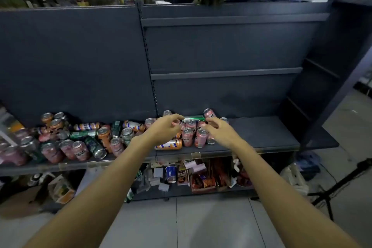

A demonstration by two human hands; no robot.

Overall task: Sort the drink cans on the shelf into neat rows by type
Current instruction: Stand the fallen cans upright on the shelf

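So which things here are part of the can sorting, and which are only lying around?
Job: pink cans, orange cans, green cans, shelf, left hand, right hand.
Lying about: snack boxes, blue cup, tripod.

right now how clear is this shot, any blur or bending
Head view: dim, soft light; the upright pink drink cans near centre read fairly sharp, while the left hand and right hand fingers smear slightly; wide-angle bending curves the dark grey metal shelf edges, and the cluttered top shelves are blurred.
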